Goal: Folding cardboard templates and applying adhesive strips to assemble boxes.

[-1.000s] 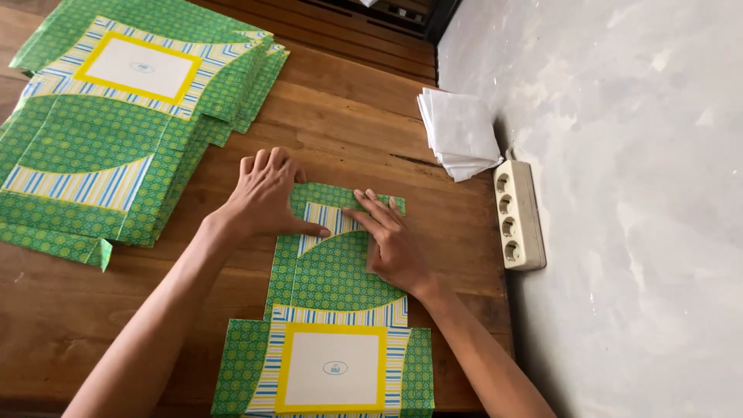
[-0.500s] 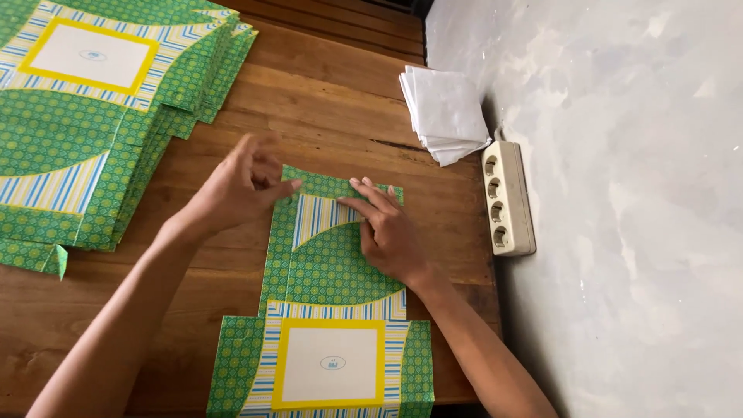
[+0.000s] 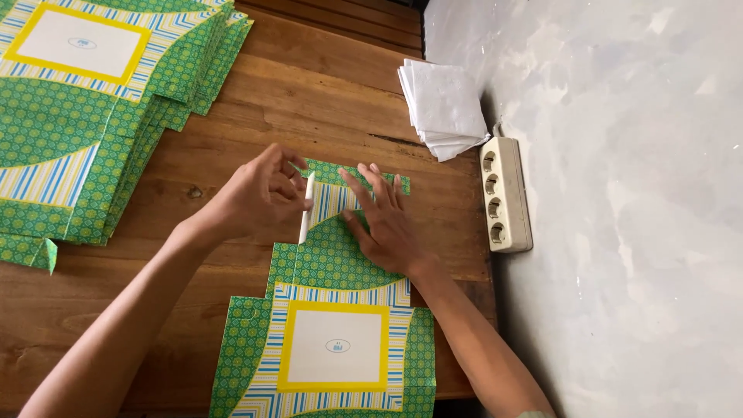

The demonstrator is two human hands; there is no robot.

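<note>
The left hand, seen from the head camera, pinches a narrow side flap of a flat green patterned cardboard box blank between thumb and curled fingers, lifting that flap on edge so its white underside shows. The right hand lies flat and spread, fingers together and pointing away, pressing down the upper green panel of the same blank just beside the raised flap.

The blank lies on a brown wooden plank worktop, near its right edge. Its lower end is cut off by the bottom of the frame, and its top panel is partly hidden under the right hand. A white rectangle with a yellow border sits in its middle.

At upper left, a stack of matching green blanks runs out of frame. A pile of folded white paper lies at the worktop's far right corner. A cream four-socket power strip rests against the grey wall.
</note>
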